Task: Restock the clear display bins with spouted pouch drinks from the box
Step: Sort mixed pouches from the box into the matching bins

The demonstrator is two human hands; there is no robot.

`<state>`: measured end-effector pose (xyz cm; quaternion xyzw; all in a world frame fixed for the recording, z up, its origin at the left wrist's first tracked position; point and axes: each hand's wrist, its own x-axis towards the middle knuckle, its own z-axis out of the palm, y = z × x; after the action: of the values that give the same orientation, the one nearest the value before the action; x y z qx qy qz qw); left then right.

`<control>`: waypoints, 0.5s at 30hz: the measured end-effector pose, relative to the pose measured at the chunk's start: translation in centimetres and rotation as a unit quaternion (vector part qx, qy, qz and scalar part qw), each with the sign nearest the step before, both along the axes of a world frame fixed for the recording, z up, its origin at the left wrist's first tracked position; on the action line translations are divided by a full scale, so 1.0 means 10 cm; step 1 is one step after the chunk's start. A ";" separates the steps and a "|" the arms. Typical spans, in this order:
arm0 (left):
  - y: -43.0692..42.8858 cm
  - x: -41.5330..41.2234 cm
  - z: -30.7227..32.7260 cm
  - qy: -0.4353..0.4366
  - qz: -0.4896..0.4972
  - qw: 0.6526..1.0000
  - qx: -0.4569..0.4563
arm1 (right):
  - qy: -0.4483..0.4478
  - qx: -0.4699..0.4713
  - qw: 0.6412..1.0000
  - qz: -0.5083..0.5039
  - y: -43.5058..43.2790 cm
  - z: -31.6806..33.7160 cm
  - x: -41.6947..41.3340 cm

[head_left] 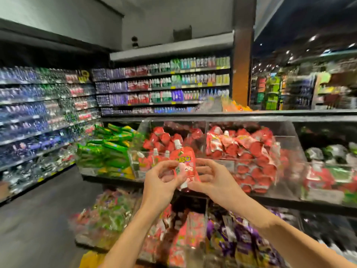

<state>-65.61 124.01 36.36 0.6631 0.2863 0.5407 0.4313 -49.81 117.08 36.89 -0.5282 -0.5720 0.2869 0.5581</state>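
I hold a red-pink spouted pouch drink [184,161] upright with both hands in front of the display. My left hand [161,180] pinches its left edge and my right hand [210,178] grips its right side; a second white spout pokes out below between my hands. Behind the pouch stands a clear display bin [135,163] holding several similar red pouches with white caps. A second clear bin [286,151] to the right is heaped with red pouches. The box is not in view.
Green packs [108,149] fill the bin on the left. A lower tier holds pink pouches [185,233] and purple pouches [243,240]. Bottle shelves [46,117] line the aisle at left and behind, with grey floor [42,219] between.
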 end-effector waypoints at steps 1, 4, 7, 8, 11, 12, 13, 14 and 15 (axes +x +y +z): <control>0.08 -0.01 0.00 0.008 -0.014 1.000 -0.010 | -0.013 0.006 1.000 -0.005 0.05 0.02 0.00; 0.30 -0.08 0.11 0.058 -0.086 0.994 -0.023 | -0.037 0.022 0.999 -0.008 0.24 0.07 0.01; 0.54 -0.19 0.33 0.095 -0.156 0.982 -0.036 | -0.042 0.037 0.998 -0.015 0.51 0.17 0.02; 0.60 -0.21 0.41 0.111 -0.166 0.979 -0.038 | -0.033 0.040 0.998 -0.021 0.61 0.20 0.04; 0.76 -0.11 0.58 0.172 -0.107 0.979 0.009 | -0.032 0.044 0.998 -0.042 0.95 0.26 0.07; 0.85 -0.05 0.61 0.188 -0.067 0.979 0.034 | -0.028 0.043 0.997 -0.053 1.06 0.26 0.06; 0.95 -0.01 0.62 0.204 -0.029 0.977 0.057 | -0.019 0.038 0.997 -0.067 1.17 0.27 0.04; 1.07 0.04 0.62 0.217 0.000 0.973 0.076 | -0.010 0.033 0.996 -0.078 1.27 0.30 0.01; 1.21 0.07 0.61 0.225 0.020 0.970 0.094 | -0.005 0.025 0.995 -0.094 1.39 0.33 -0.01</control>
<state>-64.91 136.11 42.50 0.7991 0.3372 0.4110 0.2807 -49.91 131.03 40.19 -0.5672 -0.5297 0.2162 0.5924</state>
